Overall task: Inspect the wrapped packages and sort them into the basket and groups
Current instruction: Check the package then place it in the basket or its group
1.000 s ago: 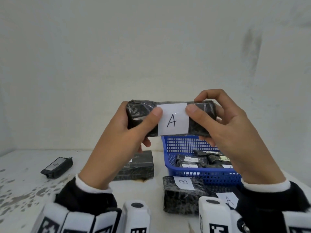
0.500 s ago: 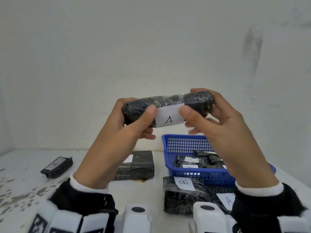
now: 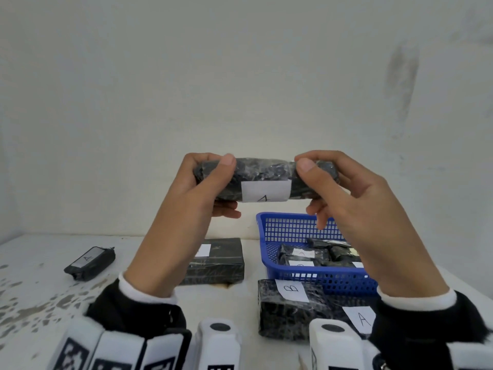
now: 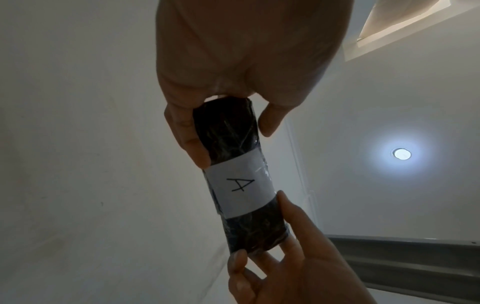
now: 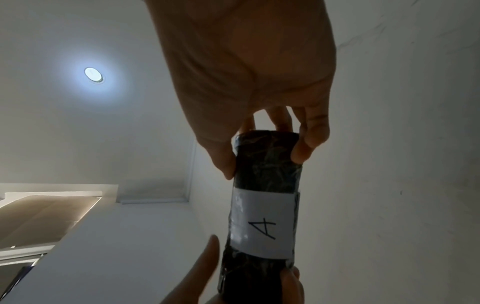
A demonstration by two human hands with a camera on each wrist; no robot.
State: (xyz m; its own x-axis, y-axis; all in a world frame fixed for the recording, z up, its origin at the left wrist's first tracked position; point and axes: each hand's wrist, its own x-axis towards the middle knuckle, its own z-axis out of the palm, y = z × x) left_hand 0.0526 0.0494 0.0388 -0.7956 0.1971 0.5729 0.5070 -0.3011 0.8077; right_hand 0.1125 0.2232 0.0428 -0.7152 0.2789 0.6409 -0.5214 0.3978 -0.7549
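I hold a black wrapped package (image 3: pixel 266 177) with a white "A" label level in the air above the table, in front of the wall. My left hand (image 3: pixel 213 180) grips its left end and my right hand (image 3: pixel 317 177) grips its right end, thumbs on top. The label has turned down toward the table. Both wrist views show the same package (image 4: pixel 233 176) (image 5: pixel 267 197) from below with the "A" facing the camera. The blue basket (image 3: pixel 269 263) stands below at the right with several wrapped packages inside.
On the table lie a small "A" package (image 3: pixel 89 263) at the left, a flat black package (image 3: pixel 216 260) in the middle, a "B" package (image 3: pixel 288 308) and another "A" package (image 3: pixel 360 319) in front of the basket. White wall behind.
Both hands have rolled the package so the "A" label went from facing me to facing downward. My thumbs shifted onto its top, and the package came level.
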